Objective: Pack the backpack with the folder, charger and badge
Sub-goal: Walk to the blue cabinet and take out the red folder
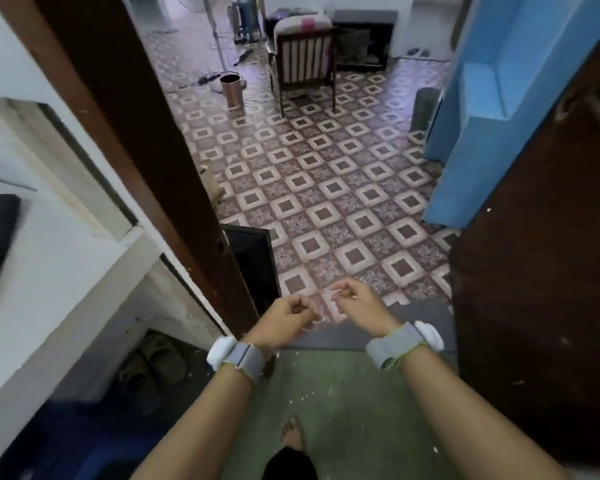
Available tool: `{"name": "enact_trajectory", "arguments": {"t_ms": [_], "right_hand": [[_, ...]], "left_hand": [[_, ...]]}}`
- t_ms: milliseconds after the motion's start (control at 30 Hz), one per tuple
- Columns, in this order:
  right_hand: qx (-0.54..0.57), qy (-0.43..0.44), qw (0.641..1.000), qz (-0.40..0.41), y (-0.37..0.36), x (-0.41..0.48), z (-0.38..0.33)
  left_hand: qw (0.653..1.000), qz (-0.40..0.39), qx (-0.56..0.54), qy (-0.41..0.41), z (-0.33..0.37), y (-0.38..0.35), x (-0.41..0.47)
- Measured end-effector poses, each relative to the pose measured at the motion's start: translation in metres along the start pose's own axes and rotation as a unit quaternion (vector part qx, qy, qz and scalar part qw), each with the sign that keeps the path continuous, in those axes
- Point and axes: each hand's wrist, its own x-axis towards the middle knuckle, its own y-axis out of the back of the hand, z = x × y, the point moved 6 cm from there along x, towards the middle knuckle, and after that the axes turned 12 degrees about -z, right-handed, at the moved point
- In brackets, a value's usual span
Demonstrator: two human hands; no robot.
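Note:
No backpack, folder, charger or badge shows in the head view. My left hand (290, 318) and my right hand (355, 303) are held out in front of me at a doorway, close together, each with a grey wristband. The fingers of both are curled in towards the palm. I see nothing held in either hand.
A brown door frame (136, 150) stands on the left and a dark wooden door (541, 271) on the right. Beyond is patterned tile floor (326, 188) with a blue cabinet (499, 116), a wooden chair (305, 60) and a metal bin (231, 90). A black panel (253, 265) leans by the frame.

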Motion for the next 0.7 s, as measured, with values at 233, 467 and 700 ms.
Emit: {"name": "enact_trajectory", "arguments": {"t_ms": [233, 467, 700], "right_hand": [[0.029, -0.096, 0.993, 0.055, 0.150, 0.056, 0.067], [-0.031, -0.126, 0.990, 0.058, 0.293, 0.182, 0.038], [-0.094, -0.122, 0.986, 0.056, 0.399, 0.297, -0.002]], "left_hand": [[0.992, -0.069, 0.087, 0.056, 0.049, -0.026, 0.178], [0.980, -0.107, 0.159, 0.051, 0.135, 0.006, 0.363], [0.973, -0.129, 0.187, 0.037, 0.223, 0.050, 0.511]]}}
